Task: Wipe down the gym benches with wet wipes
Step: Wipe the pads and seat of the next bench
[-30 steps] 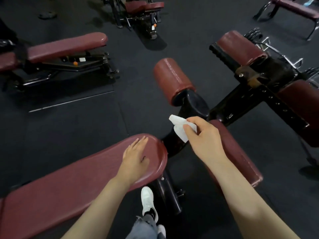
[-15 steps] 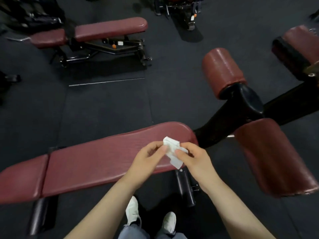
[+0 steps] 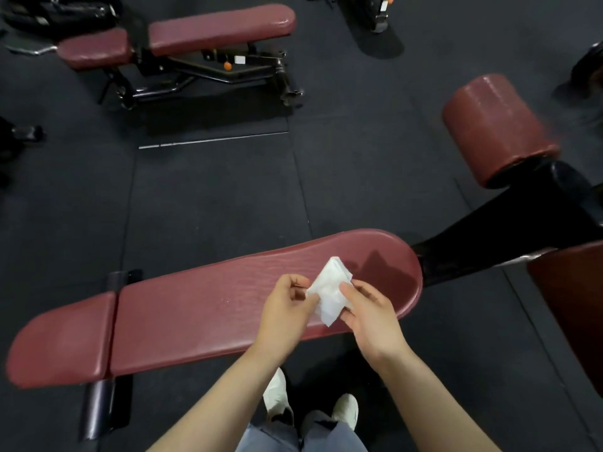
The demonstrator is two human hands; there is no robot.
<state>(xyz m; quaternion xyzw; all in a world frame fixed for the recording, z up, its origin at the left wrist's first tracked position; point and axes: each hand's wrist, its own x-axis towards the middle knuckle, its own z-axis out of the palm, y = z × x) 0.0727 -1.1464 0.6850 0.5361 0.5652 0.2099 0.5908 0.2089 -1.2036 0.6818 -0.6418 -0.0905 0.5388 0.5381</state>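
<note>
A long maroon padded bench [image 3: 202, 308] stretches across the lower middle of the head view, with a short seat pad at its left end. Just above its right half I hold a folded white wet wipe [image 3: 329, 293] between both hands. My left hand [image 3: 287, 308] pinches the wipe's left edge with curled fingers. My right hand [image 3: 372, 313] grips its right side, thumb on top. A damp-looking patch shows on the pad near the rounded right end.
A second maroon bench [image 3: 215, 27] on a black frame stands at the back. A maroon roller pad [image 3: 496, 128] on a black arm rises at the right, another pad [image 3: 574, 308] at the right edge. Black rubber floor lies between; my white shoes [image 3: 277, 394] stand below.
My left hand lifted off the bench pad and joined the right on the wipe. The view swung left, so the bench now lies across the frame and the roller pads sit at the right.
</note>
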